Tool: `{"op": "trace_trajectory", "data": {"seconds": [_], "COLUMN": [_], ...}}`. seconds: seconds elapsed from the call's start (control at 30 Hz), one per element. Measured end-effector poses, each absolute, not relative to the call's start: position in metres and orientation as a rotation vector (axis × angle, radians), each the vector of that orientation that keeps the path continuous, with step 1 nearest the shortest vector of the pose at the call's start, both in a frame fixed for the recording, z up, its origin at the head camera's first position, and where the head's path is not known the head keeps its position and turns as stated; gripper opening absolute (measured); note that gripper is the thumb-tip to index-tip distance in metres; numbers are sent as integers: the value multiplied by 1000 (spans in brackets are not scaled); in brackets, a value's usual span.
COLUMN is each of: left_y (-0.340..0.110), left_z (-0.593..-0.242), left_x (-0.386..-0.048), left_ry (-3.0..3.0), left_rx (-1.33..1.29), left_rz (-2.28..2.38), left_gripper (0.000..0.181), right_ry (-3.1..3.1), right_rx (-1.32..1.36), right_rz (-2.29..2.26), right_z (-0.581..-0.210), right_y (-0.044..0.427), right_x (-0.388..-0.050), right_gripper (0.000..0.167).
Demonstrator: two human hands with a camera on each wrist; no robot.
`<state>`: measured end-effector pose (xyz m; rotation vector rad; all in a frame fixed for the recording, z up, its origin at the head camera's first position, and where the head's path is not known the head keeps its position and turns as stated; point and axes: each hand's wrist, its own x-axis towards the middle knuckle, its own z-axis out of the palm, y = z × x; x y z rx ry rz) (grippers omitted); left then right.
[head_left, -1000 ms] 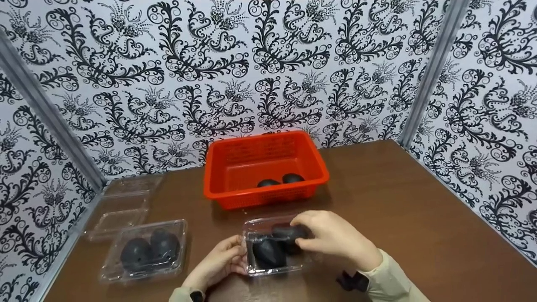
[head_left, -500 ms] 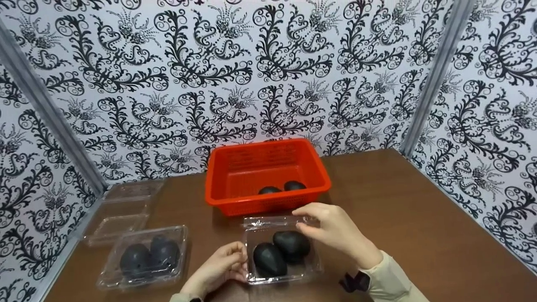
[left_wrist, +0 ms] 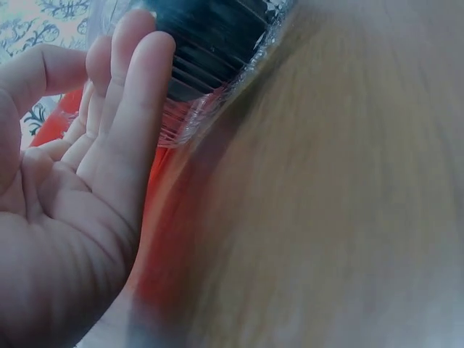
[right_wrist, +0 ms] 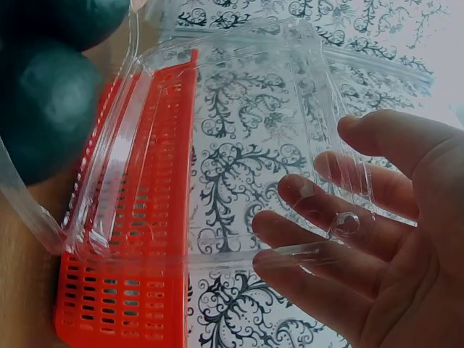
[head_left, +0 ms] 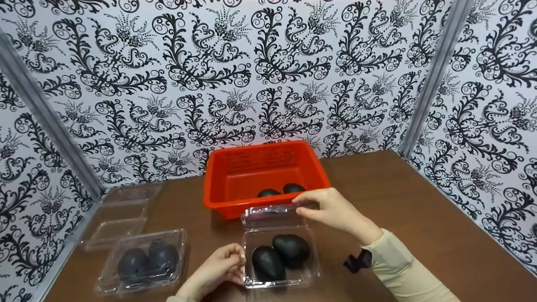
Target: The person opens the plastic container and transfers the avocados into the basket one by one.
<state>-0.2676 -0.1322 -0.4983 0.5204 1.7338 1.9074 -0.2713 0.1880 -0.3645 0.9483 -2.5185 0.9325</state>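
You are resting the nearly straight fingers of your left hand [head_left: 218,264] against the left side of a clear box [head_left: 293,282], in which two dark, avocado-like fruits [head_left: 268,263] are lying. Your right hand [head_left: 331,212] is clutching nothing, its spread fingers touching the raised lid [head_left: 272,219] from behind. The box is sitting toward the front edge of the brown tabletop [head_left: 377,180], before a red basket [head_left: 239,204]; a second filled box [head_left: 111,279] is lying nearer the left edge.

No readable text, no legible labels or brands, no numbers, no signs in view
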Motion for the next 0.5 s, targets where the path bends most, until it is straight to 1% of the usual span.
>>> {"op": "trace_trajectory", "data": {"seconds": [0.27,0.5], "left_y": [-125,-121], "left_z": [-489,-476], "left_x": [-263,-260], "left_ry": [1887,2042], "left_rx": [478,434], "left_rz": [1867,1793], "left_gripper": [9,10], "right_ry": [-2590,-2657], "right_rx": [929,927], "right_rz": [1044,1027], "right_z": [-361,-353], "right_y": [196,198], "right_x": [-278,-285], "right_gripper": [19,20]}}
